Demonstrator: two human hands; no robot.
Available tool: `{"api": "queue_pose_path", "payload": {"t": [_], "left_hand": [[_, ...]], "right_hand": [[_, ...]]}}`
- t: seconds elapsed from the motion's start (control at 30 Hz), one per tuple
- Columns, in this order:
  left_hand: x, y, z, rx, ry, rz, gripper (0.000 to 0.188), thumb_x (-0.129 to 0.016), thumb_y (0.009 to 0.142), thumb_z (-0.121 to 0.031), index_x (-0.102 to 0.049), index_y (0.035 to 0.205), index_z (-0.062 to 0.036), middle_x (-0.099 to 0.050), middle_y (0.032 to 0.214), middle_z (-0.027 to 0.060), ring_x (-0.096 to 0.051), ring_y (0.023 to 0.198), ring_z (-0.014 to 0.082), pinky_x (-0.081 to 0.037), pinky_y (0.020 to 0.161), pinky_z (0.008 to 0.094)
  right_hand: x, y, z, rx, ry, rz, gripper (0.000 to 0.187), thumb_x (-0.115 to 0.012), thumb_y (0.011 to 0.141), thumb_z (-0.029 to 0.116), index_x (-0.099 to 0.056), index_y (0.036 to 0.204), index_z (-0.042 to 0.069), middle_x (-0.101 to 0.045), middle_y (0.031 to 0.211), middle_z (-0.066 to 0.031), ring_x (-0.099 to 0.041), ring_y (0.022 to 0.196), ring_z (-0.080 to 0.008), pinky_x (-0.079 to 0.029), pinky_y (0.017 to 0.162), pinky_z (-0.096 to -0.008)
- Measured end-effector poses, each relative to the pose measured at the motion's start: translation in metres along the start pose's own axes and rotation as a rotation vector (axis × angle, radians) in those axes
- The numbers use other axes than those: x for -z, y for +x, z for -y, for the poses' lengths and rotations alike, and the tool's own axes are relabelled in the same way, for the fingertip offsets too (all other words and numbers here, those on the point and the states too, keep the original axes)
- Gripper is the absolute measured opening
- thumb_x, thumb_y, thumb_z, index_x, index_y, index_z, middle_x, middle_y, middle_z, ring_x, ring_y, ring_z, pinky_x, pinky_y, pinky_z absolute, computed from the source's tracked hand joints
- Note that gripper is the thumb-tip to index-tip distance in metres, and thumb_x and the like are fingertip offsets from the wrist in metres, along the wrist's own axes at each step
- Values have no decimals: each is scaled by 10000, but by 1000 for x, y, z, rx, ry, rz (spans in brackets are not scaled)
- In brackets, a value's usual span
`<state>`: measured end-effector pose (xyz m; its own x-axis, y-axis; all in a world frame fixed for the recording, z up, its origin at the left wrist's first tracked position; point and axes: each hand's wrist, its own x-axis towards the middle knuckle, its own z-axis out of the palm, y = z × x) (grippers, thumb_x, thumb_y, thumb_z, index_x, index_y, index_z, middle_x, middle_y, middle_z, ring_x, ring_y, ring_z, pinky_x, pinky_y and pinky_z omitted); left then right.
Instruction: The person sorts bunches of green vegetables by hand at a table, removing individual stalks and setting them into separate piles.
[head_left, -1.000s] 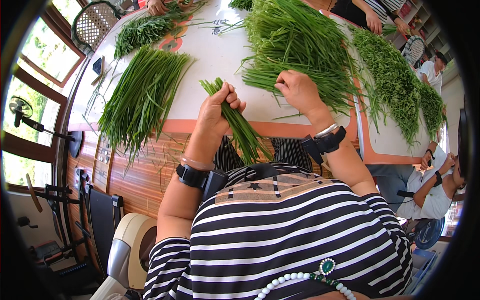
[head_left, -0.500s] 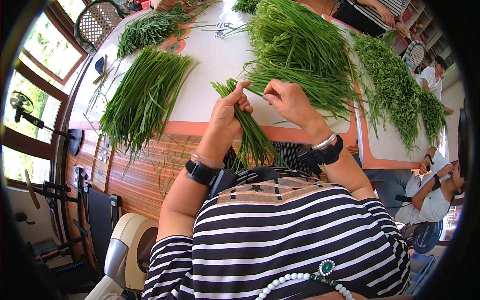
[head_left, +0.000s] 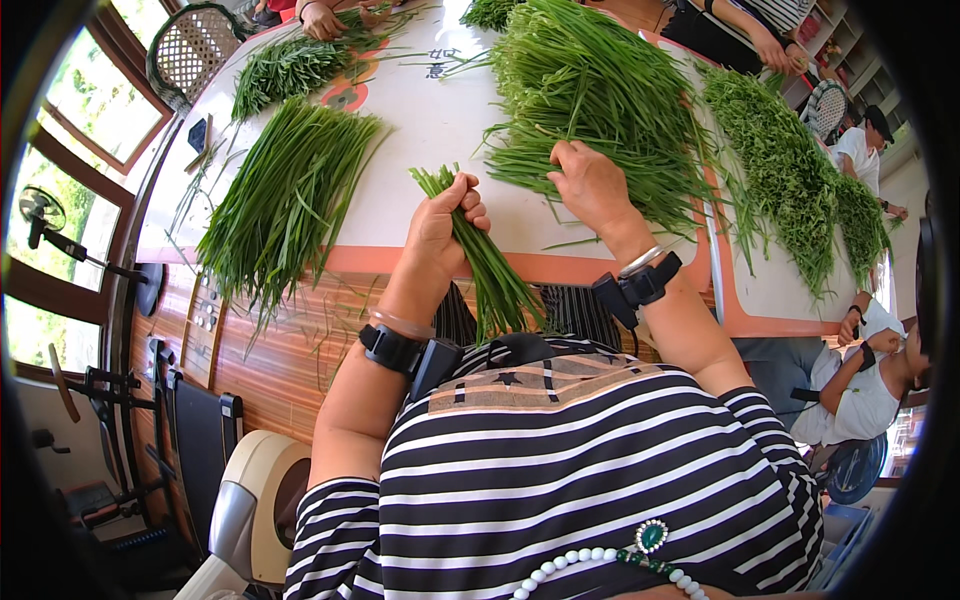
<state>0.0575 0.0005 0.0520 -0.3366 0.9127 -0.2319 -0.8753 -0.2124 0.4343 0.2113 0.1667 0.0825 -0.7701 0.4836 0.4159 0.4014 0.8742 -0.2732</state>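
My left hand [head_left: 445,228] is closed round a bunch of garlic chives [head_left: 497,290]. The cut ends poke out above the fist, and the long green leaves hang over the table's near edge towards my lap. My right hand [head_left: 598,195] reaches to the near left side of a large heap of garlic chives [head_left: 590,75], its fingers curled at the stalks. What lies between those fingertips is too small to make out. Left of my hands, a neater pile of garlic chives [head_left: 290,185] lies with its leaf tips drooping over the edge.
The white table [head_left: 420,120] has an orange border. Darker greens [head_left: 290,72] lie at the far left, near another person's hand [head_left: 322,20]. More greens [head_left: 765,150] cover the adjoining table, where other people stand and sit. A beige chair-like object [head_left: 262,490] stands at my lower left.
My right hand has moved away from the bunch, forward and right, to the big heap. My left hand, still holding the bunch, has shifted slightly left and nearer to me.
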Motion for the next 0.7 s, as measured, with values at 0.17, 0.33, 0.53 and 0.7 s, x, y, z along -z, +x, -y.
{"api": "queue_pose_path", "payload": {"t": [0.17,0.33,0.53,0.7], "left_hand": [[1,-2,0,-5,21,-5,200,-573,986,-227,-508,963,-39,-413,680,-13,-396,601,104,-395,549,241],[-2,-2,1,-5,57,2,165,-550,995,-210,-506,957,-56,-400,681,-18,-381,597,97,-389,548,228],[-2,-3,1,-12,109,19,190,-595,972,-204,-530,976,-26,-384,669,-27,-385,599,94,-384,550,236],[-8,-5,3,-35,157,10,241,-594,971,-194,-534,1109,-5,-369,678,-33,-373,605,86,-381,560,228]], "right_hand": [[9,6,3,-56,117,10,104,-695,810,136,-622,836,65,-614,840,-101,-627,776,-314,-500,644,-414],[17,14,-8,14,298,-143,66,-689,811,89,-647,819,39,-634,734,-98,-616,639,-244,-485,598,-353],[21,18,-9,-184,714,-36,73,-670,855,60,-638,848,-5,-672,713,-75,-612,603,-140,-483,583,-263],[12,12,1,-104,616,1,73,-669,846,55,-649,890,-1,-672,723,-96,-620,608,-176,-486,583,-292]]}}
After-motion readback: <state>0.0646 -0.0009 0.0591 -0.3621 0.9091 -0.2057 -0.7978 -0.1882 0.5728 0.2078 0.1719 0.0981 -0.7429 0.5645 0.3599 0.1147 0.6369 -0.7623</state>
